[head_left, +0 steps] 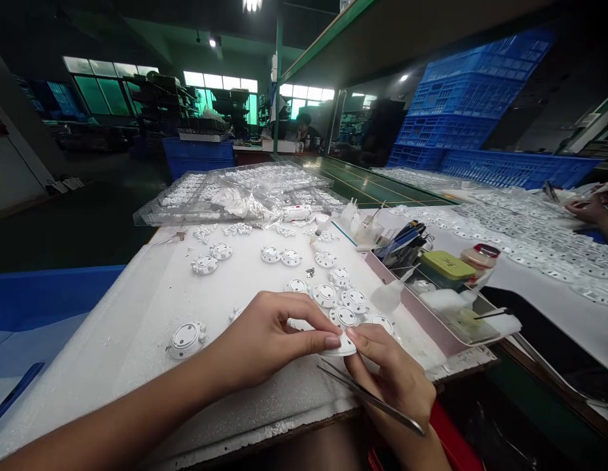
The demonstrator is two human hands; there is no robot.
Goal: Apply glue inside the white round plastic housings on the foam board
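Note:
My left hand point(284, 330) pinches a small white round plastic part point(339, 349) between thumb and fingers. Its opposite edge is gripped by the thumb and forefinger of my right hand point(389, 369). A pair of metal tweezers point(372, 396) also rests in my right hand, tips pointing left below the part. Just beyond my hands stands a cluster of similar white round parts, such as this one point(354, 300), with dark dots on top. Another white round part point(186, 339) sits to the left. The underside of the held part is hidden.
A white foam sheet point(122, 314) covers the bench. On the right, a pink tray point(416, 314) holds tools, squeeze bottles and a yellow-green tin point(447, 265). Clear plastic trays point(186, 212) of small white pieces lie at the back. A co-worker's hand point(591, 209) shows at far right.

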